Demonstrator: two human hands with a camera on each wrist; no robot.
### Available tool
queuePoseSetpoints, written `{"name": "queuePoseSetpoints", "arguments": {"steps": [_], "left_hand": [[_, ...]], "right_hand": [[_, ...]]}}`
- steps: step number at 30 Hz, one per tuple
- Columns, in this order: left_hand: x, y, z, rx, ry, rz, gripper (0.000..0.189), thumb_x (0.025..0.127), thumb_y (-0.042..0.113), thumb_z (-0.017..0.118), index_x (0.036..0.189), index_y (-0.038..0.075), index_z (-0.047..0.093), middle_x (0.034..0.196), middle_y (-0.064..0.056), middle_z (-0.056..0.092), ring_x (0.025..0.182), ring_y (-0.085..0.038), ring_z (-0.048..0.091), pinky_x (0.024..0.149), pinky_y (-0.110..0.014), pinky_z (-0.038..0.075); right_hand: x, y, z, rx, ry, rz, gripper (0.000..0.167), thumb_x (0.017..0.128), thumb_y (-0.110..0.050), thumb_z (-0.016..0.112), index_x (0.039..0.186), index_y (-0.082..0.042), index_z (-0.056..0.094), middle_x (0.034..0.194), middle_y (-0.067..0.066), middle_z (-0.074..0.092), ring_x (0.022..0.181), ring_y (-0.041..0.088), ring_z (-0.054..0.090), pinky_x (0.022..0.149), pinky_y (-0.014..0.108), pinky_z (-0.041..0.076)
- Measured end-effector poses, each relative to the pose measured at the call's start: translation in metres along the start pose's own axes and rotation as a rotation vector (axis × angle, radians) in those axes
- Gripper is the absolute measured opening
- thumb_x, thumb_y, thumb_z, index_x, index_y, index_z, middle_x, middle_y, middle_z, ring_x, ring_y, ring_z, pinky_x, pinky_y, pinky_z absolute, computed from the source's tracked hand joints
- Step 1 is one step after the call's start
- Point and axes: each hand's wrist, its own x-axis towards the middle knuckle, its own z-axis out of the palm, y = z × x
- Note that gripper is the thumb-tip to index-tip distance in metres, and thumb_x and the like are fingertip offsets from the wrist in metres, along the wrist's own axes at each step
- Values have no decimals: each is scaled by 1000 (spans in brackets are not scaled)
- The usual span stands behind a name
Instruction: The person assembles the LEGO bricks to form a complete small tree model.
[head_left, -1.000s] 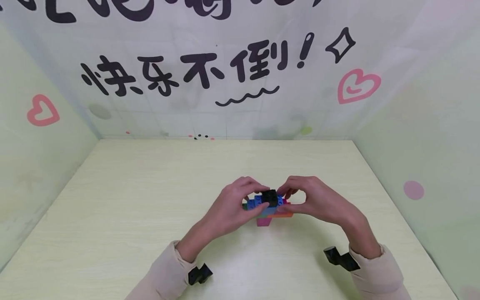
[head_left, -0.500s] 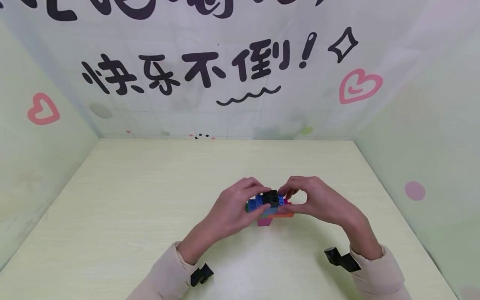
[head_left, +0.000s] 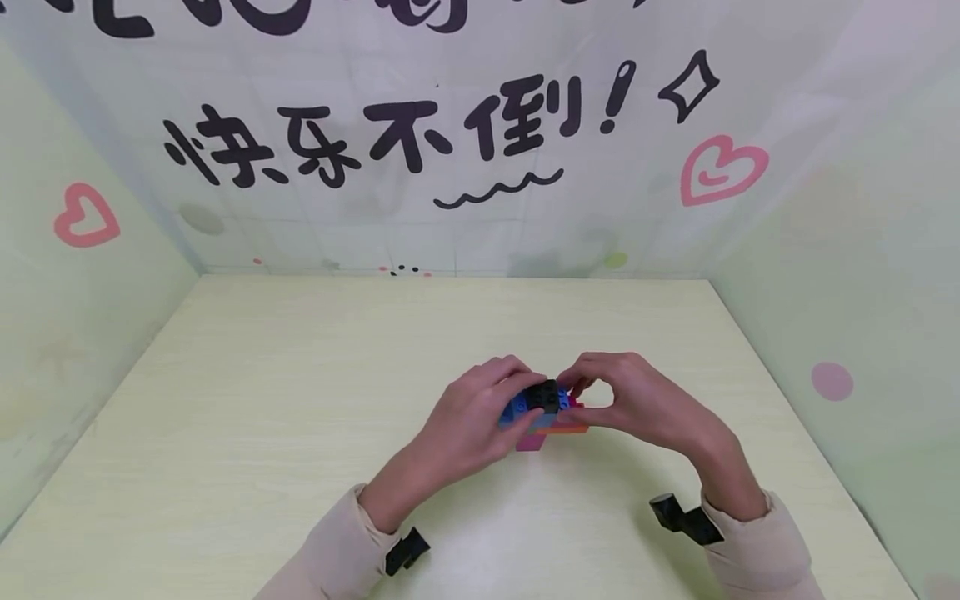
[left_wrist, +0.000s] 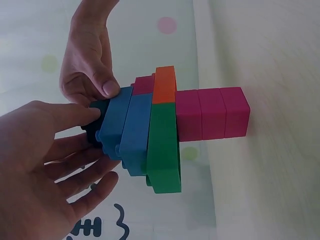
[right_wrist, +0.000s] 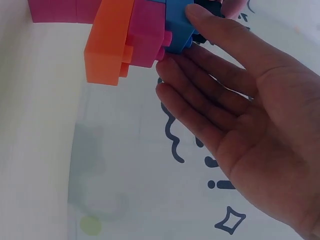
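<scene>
A toy building-block stack stands on the table. Its stem is magenta bricks (left_wrist: 212, 114). Above sit a green brick (left_wrist: 162, 147) beside an orange brick (right_wrist: 107, 45), then a lower blue brick (left_wrist: 137, 135) beside a magenta brick (right_wrist: 147, 35), then an upper blue brick (left_wrist: 116, 122). On top is a black brick (head_left: 543, 397), which my left hand (head_left: 468, 417) pinches between thumb and fingers. My right hand (head_left: 637, 392) pinches the right end of the upper blue brick, thumb on its near side. Fingers partly hide the top layers in the head view.
The pale wooden table (head_left: 262, 417) is bounded by a printed back wall (head_left: 337, 233) and side walls. Black wrist devices (head_left: 407, 552) are attached at both sleeves.
My left hand has shifted slightly right and now covers more of the stack's left end. The right hand stays at the blue brick, and the stack stands in nearly the same place.
</scene>
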Motion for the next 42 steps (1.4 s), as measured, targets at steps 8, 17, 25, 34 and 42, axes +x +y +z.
{"name": "queuePoseSetpoints", "arguments": {"steps": [8, 17, 25, 34, 42], "left_hand": [[-1, 1, -3, -102, -41, -109, 35, 87, 22, 76, 119, 10, 68, 107, 5, 59, 92, -8, 58, 76, -20, 49], [-2, 1, -2, -166, -36, -149, 34, 87, 19, 77, 119, 9, 69, 96, 5, 57, 80, -7, 54, 66, -20, 45], [-1, -1, -1, -123, -24, -128, 33, 85, 20, 78, 116, 11, 70, 96, 6, 61, 81, -7, 57, 74, -25, 46], [1, -6, -17, -132, -184, -145, 58, 81, 32, 82, 133, 15, 59, 118, 6, 60, 109, -12, 56, 89, -27, 48], [-10, -18, -26, 0, -402, -323, 42, 78, 32, 84, 110, 9, 69, 101, 2, 65, 91, -15, 60, 75, -29, 51]], "right_hand": [[-1, -1, -4, 54, 93, -51, 29, 85, -26, 78, 112, -26, 68, 107, -13, 66, 95, 7, 60, 81, 28, 49], [0, 4, 0, 154, 120, -61, 30, 82, -18, 81, 110, -22, 70, 102, -11, 68, 90, 10, 63, 80, 28, 50], [2, 1, 1, 148, 101, -71, 28, 85, -20, 79, 110, -22, 68, 104, -12, 67, 91, 11, 63, 81, 29, 50], [-8, 8, -10, 5, 45, 97, 46, 77, -43, 83, 113, -24, 59, 107, -15, 61, 96, 7, 59, 84, 31, 50], [-8, 24, -1, 1, -211, 232, 37, 79, -33, 83, 107, -18, 64, 101, -10, 63, 98, 15, 60, 87, 38, 50]]}}
